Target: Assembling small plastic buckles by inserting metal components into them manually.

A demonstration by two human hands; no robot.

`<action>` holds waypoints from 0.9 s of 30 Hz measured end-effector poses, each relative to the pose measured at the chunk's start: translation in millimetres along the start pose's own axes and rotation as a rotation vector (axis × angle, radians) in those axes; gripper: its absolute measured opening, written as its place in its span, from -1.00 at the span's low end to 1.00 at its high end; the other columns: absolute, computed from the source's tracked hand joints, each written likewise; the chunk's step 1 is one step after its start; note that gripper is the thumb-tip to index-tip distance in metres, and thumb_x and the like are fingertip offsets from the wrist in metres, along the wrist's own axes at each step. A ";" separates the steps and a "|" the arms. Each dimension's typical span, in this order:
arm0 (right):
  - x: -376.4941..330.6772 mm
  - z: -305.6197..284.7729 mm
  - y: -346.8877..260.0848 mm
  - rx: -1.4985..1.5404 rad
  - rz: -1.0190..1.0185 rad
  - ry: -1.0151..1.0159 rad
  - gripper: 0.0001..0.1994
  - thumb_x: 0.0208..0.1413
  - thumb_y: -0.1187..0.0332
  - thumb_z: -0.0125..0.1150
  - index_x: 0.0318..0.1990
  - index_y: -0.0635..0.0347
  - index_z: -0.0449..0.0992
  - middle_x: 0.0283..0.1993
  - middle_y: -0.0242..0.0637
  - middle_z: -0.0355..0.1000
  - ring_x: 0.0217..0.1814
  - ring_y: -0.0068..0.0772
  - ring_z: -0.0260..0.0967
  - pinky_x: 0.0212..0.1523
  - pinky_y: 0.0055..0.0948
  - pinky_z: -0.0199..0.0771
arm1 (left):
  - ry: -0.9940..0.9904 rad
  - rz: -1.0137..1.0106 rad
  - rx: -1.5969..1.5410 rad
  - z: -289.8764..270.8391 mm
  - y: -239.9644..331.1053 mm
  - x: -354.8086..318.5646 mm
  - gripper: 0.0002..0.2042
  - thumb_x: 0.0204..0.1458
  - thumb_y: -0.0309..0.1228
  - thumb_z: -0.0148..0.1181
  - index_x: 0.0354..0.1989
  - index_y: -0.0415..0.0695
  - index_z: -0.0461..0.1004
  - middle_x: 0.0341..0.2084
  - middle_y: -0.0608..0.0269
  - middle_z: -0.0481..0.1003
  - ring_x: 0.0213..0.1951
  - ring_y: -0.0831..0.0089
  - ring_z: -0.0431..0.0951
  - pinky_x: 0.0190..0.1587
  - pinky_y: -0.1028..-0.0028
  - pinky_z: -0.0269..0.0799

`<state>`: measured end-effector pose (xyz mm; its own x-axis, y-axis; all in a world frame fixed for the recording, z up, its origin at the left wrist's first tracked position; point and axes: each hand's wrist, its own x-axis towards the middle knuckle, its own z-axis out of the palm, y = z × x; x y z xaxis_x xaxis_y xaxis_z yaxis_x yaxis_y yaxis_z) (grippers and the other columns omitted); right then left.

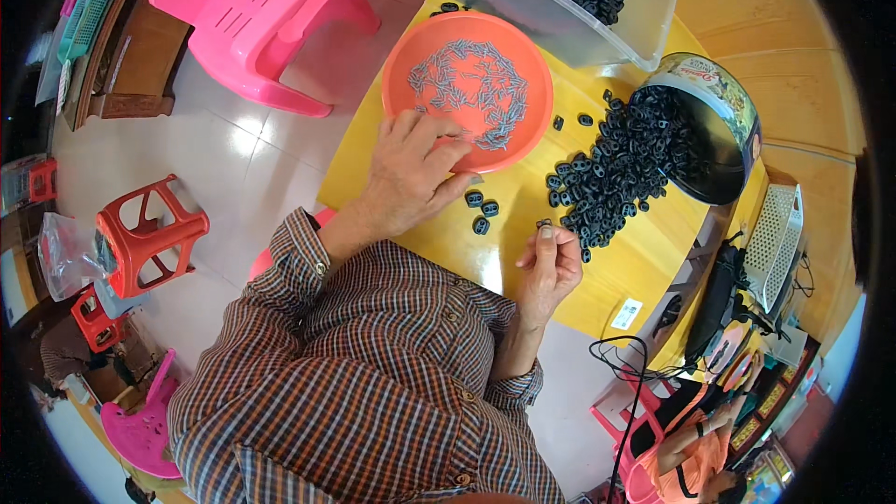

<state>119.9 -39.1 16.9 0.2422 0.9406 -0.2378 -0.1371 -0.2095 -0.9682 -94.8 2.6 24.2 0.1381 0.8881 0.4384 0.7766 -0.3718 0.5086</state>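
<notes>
My left hand [415, 168] reaches over the near rim of an orange bowl [537, 135]. Its fingers are bent and its thumb stands apart, outside the rim; I see nothing held in it. Inside the bowl lie many small grey screws [504, 98]. My right hand [551, 271] pinches a small black plastic piece [544, 223] between thumb and fingertips, just in front of a heap of like black pieces [607, 168]. A few loose black pieces [483, 210] lie between my hands on the yellow table [448, 247].
A round tin [733, 98] lies on its side behind the heap, black pieces spilling from its mouth. A clear plastic bin [560, 14] with more pieces stands at the back. Pink chair [261, 28] and red stool [154, 233] are left. Another person [691, 457] sits at lower right.
</notes>
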 end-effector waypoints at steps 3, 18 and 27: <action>-1.9 0.9 3.6 -0.011 0.006 0.024 -0.88 0.16 0.40 0.10 -0.38 0.24 0.37 -0.53 -0.37 0.33 -0.67 -0.70 0.12 -0.65 -0.70 0.16 | -0.051 -0.002 0.034 1.8 3.8 5.4 -0.58 -0.34 -0.26 0.38 -0.25 -0.17 0.50 -0.18 0.26 0.37 -0.14 0.25 0.32 0.00 0.13 0.16; -2.3 -4.9 3.3 0.024 0.071 0.017 -0.91 0.16 0.43 0.09 -0.36 0.25 0.39 -0.51 -0.37 0.35 -0.66 -0.70 0.15 -0.63 -0.70 0.19 | -0.071 0.078 0.034 17.1 -1.5 4.4 -0.70 -0.28 -0.32 0.33 -0.31 -0.13 0.53 -0.22 0.28 0.37 -0.18 0.26 0.35 0.04 0.10 0.12; -4.1 -6.0 1.5 0.059 0.088 0.019 -0.91 0.17 0.44 0.07 -0.35 0.26 0.39 -0.51 -0.38 0.34 -0.65 -0.70 0.15 -0.62 -0.69 0.21 | -0.061 0.070 0.001 15.3 -2.5 10.6 -0.79 -0.26 -0.43 0.32 -0.39 -0.13 0.51 -0.28 0.32 0.40 -0.23 0.31 0.37 0.03 0.15 0.14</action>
<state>124.5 -44.9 15.9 0.2454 0.9139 -0.3235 -0.2151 -0.2740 -0.9374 -85.9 17.1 16.2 0.2296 0.8746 0.4271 0.7640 -0.4338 0.4776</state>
